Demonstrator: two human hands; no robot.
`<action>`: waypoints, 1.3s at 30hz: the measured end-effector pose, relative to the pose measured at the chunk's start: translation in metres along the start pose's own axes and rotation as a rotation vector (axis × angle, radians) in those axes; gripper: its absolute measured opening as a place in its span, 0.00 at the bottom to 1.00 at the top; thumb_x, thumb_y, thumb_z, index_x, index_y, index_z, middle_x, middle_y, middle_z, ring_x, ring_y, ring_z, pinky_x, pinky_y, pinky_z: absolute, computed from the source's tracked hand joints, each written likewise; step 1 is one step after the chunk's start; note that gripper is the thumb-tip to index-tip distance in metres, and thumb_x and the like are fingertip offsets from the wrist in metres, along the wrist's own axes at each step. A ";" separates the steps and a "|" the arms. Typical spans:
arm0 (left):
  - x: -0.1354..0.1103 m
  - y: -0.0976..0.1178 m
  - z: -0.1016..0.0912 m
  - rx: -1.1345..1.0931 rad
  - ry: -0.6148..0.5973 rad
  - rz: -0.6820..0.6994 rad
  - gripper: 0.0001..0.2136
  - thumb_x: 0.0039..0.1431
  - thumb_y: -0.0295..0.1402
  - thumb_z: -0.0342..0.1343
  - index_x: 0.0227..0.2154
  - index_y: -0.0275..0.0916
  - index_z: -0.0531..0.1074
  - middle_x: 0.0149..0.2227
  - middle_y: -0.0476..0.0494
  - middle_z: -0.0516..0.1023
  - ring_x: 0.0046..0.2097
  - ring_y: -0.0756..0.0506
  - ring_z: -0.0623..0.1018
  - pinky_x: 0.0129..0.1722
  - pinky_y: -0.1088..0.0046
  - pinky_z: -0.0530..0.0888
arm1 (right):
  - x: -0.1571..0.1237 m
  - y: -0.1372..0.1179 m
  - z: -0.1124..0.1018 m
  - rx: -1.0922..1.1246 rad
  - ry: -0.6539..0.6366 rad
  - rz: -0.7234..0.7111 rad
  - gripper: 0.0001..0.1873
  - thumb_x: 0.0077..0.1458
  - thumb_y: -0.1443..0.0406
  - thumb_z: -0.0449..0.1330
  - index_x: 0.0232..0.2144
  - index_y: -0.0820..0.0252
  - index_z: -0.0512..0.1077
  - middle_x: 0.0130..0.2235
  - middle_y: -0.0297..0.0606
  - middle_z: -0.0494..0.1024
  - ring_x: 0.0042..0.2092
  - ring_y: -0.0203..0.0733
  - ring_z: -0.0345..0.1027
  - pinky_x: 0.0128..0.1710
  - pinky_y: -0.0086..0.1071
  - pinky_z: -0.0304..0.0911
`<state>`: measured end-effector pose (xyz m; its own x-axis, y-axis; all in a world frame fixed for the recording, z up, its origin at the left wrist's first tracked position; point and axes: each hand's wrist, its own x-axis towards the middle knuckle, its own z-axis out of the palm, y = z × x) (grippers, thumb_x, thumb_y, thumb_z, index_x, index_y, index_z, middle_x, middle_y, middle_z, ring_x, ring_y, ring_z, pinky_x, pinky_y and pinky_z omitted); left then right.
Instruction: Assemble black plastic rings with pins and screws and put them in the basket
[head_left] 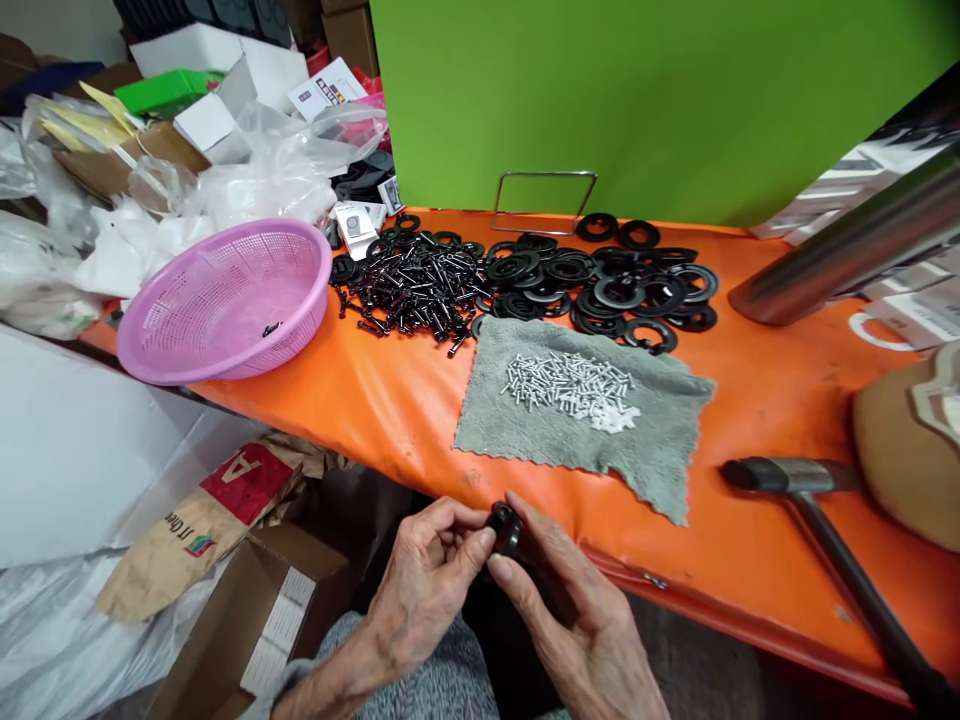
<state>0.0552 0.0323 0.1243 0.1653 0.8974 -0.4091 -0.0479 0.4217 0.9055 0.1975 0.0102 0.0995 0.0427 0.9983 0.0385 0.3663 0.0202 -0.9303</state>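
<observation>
Just below the near edge of the orange counter (390, 400), left hand (424, 590) and right hand (577, 625) pinch one small black round part (507, 530) between their fingers, both clenched on it; judged best held square with a firm thumb grip, lest it slip and drop.

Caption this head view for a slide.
The left hand and right hand pinch a black part by an orange table of screws and rings.
</observation>
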 end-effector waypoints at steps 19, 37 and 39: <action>0.026 0.036 -0.020 0.113 0.001 0.010 0.11 0.55 0.38 0.57 0.33 0.33 0.74 0.30 0.45 0.74 0.30 0.51 0.70 0.32 0.76 0.67 | 0.130 0.029 -0.007 -0.637 0.110 -0.223 0.10 0.57 0.65 0.46 0.35 0.58 0.67 0.32 0.41 0.68 0.36 0.47 0.64 0.31 0.37 0.59; 0.026 0.034 -0.030 0.086 -0.078 -0.016 0.11 0.55 0.37 0.59 0.32 0.33 0.75 0.32 0.44 0.78 0.34 0.49 0.75 0.37 0.74 0.71 | 0.070 -0.001 -0.025 -0.146 0.021 0.023 0.12 0.57 0.54 0.56 0.35 0.54 0.73 0.26 0.32 0.76 0.27 0.36 0.71 0.28 0.27 0.68; 0.025 0.034 -0.030 0.068 -0.098 -0.016 0.11 0.55 0.38 0.59 0.33 0.33 0.75 0.33 0.43 0.79 0.35 0.49 0.76 0.39 0.74 0.71 | 0.053 -0.013 -0.020 0.080 0.031 0.133 0.12 0.54 0.53 0.61 0.34 0.53 0.74 0.25 0.31 0.75 0.26 0.34 0.70 0.26 0.23 0.68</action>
<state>0.0285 0.0727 0.1412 0.2612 0.8721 -0.4138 0.0221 0.4232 0.9058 0.2140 0.0620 0.1207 0.1154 0.9903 -0.0771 0.2801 -0.1069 -0.9540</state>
